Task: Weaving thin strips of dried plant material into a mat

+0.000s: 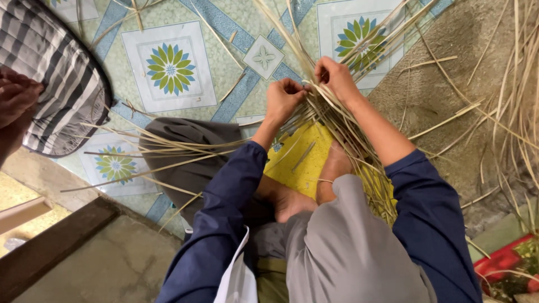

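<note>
I sit on the floor with my legs folded. My left hand (283,96) and my right hand (335,77) are close together above my knees, both pinching thin pale straw strips (328,120) where they cross in a woven bundle. Loose ends of the strips fan out to the left, over my grey trousers, and up toward the tiles. Under the weaving lies a yellow mat (303,163), with my bare foot (289,202) beside it. Both my sleeves are dark blue.
Patterned floor tiles (168,67) with blue and green flowers cover the floor ahead. A brown woven mat (443,95) with more loose strips lies at the right. Another person's hand (16,98) and striped cloth (62,73) are at the far left. A dark wooden sill (53,247) runs at the lower left.
</note>
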